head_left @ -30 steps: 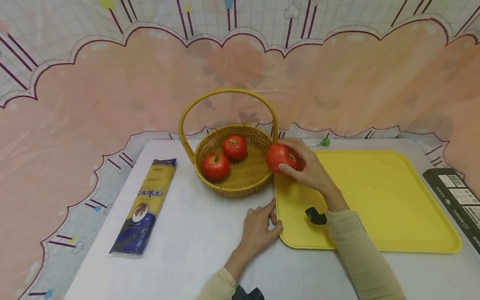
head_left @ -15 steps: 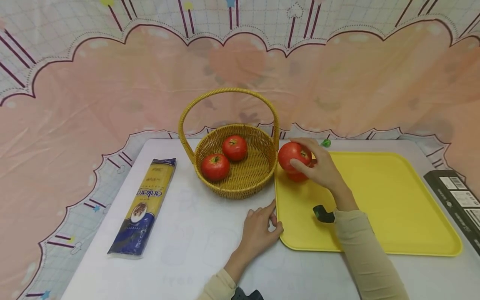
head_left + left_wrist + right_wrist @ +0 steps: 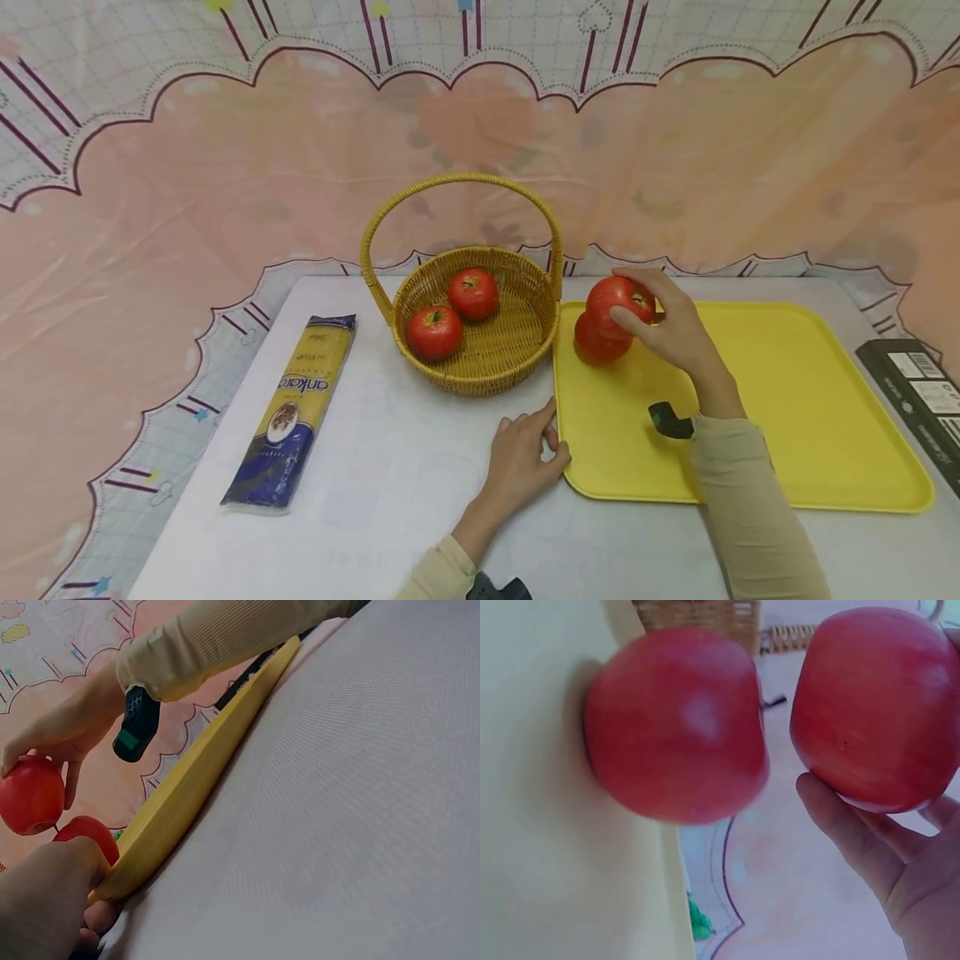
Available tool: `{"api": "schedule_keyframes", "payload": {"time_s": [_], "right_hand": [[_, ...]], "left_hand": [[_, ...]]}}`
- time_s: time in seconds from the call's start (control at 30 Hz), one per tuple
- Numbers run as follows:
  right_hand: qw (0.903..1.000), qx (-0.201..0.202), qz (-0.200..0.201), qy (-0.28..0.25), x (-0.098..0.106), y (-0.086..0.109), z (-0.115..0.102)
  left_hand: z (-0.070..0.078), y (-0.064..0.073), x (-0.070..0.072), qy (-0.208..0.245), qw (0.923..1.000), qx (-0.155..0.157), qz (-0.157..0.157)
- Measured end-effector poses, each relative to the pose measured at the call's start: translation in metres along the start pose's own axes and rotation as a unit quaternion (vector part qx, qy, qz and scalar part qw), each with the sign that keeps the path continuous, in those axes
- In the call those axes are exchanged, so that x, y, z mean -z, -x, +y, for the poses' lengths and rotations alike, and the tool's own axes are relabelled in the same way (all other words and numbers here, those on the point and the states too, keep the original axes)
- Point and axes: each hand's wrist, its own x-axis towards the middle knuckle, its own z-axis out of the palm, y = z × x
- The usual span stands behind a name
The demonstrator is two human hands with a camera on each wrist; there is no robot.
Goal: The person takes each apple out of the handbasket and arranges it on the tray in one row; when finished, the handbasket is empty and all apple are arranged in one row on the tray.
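Observation:
My right hand [image 3: 675, 325] holds a red apple [image 3: 617, 302] by its side, thumb and fingers spread round it. The apple is up off the tray, above a second red apple [image 3: 600, 343] that rests at the left end of the yellow tray [image 3: 765, 417]. In the right wrist view the held apple [image 3: 877, 712] is apart from the stemmed apple [image 3: 679, 727] on the tray. My left hand [image 3: 517, 467] grips the tray's left rim near its front corner. Seen from the left wrist, the fingers of that hand [image 3: 45, 892] meet the tray's edge.
A round wicker basket [image 3: 517, 354] with a tall handle stands left of the tray, with two apples [image 3: 435, 332] inside. Farther left lies a yellow and blue pasta packet [image 3: 292, 417]. A dark box [image 3: 911, 396] lies beyond the tray's right side. A patterned cloth hangs behind.
My right hand has carried the apple rightward from the basket's rim to above the tray, leaving more of the apple on the tray visible. The left hand stays at the tray's rim.

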Motion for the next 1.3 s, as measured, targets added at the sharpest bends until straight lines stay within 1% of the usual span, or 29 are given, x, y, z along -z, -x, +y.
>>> {"api": "schedule_keyframes", "payload": {"time_s": [0.17,0.33,0.4,0.87,1.3], "right_hand": [[0.9999,-0.01,-0.011,0.006,0.01,0.002,0.003],[0.9986,-0.043,-0.032,0.0,0.02,0.003,0.004],[0.9981,-0.05,-0.037,0.001,0.022,0.004,0.004],[0.9956,-0.074,-0.054,0.023,0.03,0.007,0.018],[0.9922,-0.102,-0.069,0.015,0.038,0.009,0.026]], "left_hand": [[0.001,0.0,0.0,-0.001,1.0,0.002,-0.001],[0.003,-0.001,0.0,0.0,1.0,0.002,0.0],[0.003,-0.001,0.0,0.001,1.0,0.002,0.003],[0.001,0.0,-0.002,-0.007,1.0,-0.002,0.004],[0.0,0.001,-0.002,-0.009,0.9999,0.005,-0.001]]}}
